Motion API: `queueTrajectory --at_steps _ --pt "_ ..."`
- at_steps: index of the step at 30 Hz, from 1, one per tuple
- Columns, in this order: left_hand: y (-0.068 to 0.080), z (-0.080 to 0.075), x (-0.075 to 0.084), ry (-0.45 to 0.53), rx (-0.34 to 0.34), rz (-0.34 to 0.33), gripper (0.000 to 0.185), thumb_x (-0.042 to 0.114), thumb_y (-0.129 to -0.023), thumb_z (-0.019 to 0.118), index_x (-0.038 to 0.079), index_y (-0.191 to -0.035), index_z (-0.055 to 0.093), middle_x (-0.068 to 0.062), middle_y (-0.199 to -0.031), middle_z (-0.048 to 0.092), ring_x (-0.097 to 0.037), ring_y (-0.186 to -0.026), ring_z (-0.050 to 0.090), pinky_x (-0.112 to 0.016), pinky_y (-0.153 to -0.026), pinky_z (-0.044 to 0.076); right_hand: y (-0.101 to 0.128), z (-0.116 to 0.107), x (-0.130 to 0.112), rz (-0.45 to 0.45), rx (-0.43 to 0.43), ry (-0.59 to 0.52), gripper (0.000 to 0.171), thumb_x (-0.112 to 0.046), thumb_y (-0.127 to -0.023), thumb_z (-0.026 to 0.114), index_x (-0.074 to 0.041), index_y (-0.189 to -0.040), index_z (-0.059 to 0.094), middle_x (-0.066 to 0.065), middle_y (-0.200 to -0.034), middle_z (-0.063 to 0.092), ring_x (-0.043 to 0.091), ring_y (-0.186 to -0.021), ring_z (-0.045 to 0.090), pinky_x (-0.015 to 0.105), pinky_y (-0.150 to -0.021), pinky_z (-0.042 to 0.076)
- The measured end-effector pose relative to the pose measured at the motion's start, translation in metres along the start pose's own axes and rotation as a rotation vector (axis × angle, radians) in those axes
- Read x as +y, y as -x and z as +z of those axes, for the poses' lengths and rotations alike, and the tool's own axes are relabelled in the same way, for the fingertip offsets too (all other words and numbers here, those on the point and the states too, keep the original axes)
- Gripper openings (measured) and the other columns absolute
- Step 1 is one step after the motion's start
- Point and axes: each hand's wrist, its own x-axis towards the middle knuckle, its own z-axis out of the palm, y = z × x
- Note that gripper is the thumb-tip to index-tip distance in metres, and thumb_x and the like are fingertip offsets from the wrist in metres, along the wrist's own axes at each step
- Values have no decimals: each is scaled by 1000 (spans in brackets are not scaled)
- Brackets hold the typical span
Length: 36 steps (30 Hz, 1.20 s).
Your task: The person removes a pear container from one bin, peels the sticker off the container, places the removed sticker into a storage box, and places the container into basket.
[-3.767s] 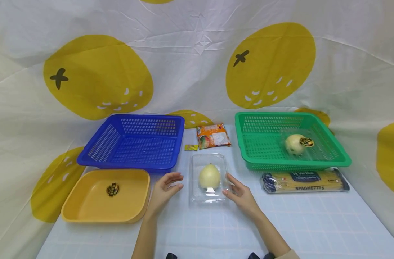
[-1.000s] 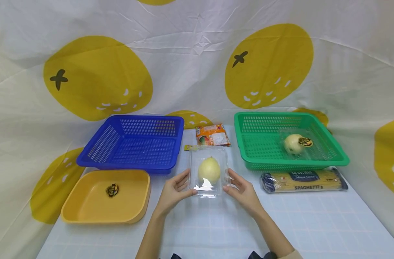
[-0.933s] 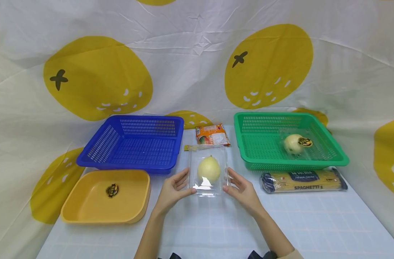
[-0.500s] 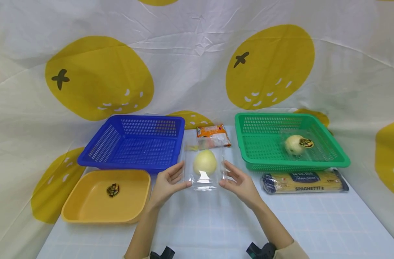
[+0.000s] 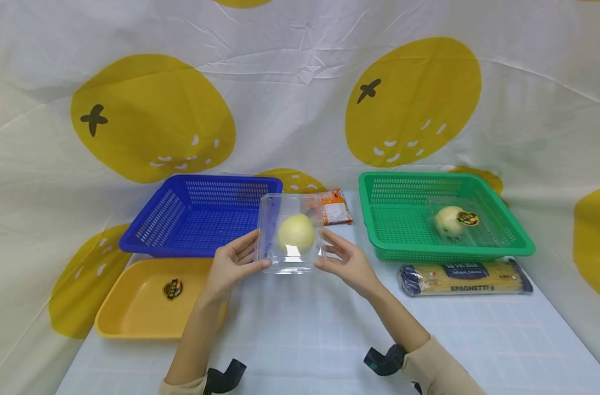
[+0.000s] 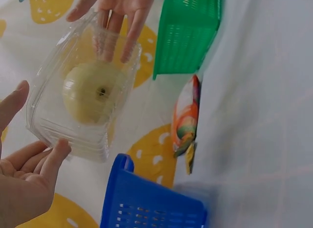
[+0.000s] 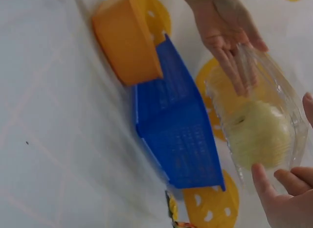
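A clear plastic clamshell box (image 5: pixel 290 267) with a pale yellow, pear-like fruit (image 5: pixel 296 233) inside is held up off the table, tilted. My left hand (image 5: pixel 231 265) grips its left side, thumb on the near corner and fingers along the side. On the opposite side my right hand (image 5: pixel 348 266) holds it the same way. The left wrist view shows the box (image 6: pixel 49 110) between both hands, with a dark spot on the fruit's underside (image 6: pixel 93 93). From the right wrist, the box (image 7: pixel 222 98) and fruit (image 7: pixel 259 135) appear above the right fingers.
A blue basket (image 5: pixel 149 219) stands behind a yellow tub (image 5: pixel 132 307) on the left. The green basket (image 5: pixel 403 253) at right holds another boxed fruit (image 5: pixel 449 221). Spaghetti (image 5: pixel 468 278) lies before it. An orange packet (image 5: pixel 337 208) sits at the back, partly hidden by the box.
At first the box lay on the table with only my right hand at it. Both hands then took hold; the box has risen and moved left, toward the blue basket.
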Motion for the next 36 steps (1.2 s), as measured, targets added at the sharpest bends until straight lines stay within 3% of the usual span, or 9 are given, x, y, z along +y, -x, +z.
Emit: queueTrajectory --at_steps 5,12,19,29,36 --pt "-2 -11 6 6 13 1 71 -3 -77 73 -7 -139 38 -20 -142 42 -30 -127 44 -24 -91 46 -13 6 -3 -22 -29 -13 76 -15 -81 75 -4 -145 34 11 -149 34 36 -129 41 33 -94 47" --pt "-3 -27 11 -57 49 -8 68 2 -82 70 -6 -140 36 -18 -145 38 -29 -132 38 -19 -93 43 -31 19 -2 -27 -32 -6 75 -18 -81 75 -5 -144 36 10 -147 38 34 -126 45 36 -94 47" --pt "-11 -44 12 -83 40 8 68 5 -86 67 -4 -143 31 -17 -148 33 -30 -135 33 -19 -95 41 -51 32 -5 -36 -34 32 73 -13 -82 74 -6 -144 37 10 -147 39 32 -124 47 39 -94 48" --pt "-19 -68 12 -162 54 -68 77 9 -84 71 2 -147 27 -12 -152 27 -27 -138 28 -25 -104 32 -80 52 -6 -30 -42 68 74 -9 -80 74 -7 -144 37 8 -146 41 30 -122 50 40 -93 48" --pt "-22 -84 14 -184 75 -152 79 16 -83 73 2 -146 28 -15 -150 31 -26 -136 32 -18 -95 39 -92 60 -3 -54 -89 102 78 -11 -81 74 -5 -146 32 11 -147 38 30 -121 51 39 -93 48"
